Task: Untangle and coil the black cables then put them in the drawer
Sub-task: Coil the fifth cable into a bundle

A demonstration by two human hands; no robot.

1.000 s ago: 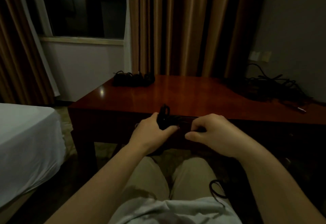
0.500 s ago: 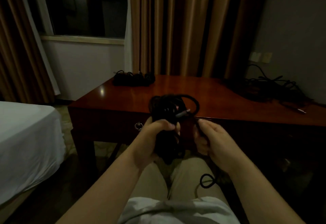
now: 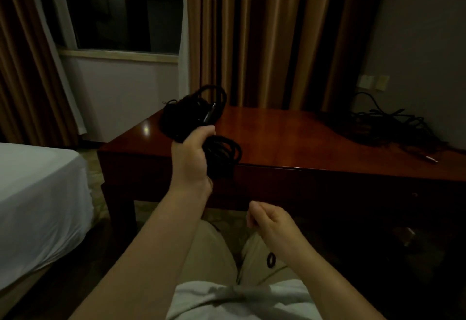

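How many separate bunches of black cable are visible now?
2: a coiled bundle held up in the left hand, and a tangled pile on the desk's far right. The held bundle may hide others.

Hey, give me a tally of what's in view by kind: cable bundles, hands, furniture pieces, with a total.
Black cable bundles: 2, the coiled bundle gripped by the left hand, and the tangled pile on the desk
Hands: 2, left and right hand
Furniture: 2, red-brown wooden desk, white bed
Total: 6

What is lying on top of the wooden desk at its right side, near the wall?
A loose tangle of black cables lies on the desk, one metal plug sticking out. The dim light hides how many cables there are.
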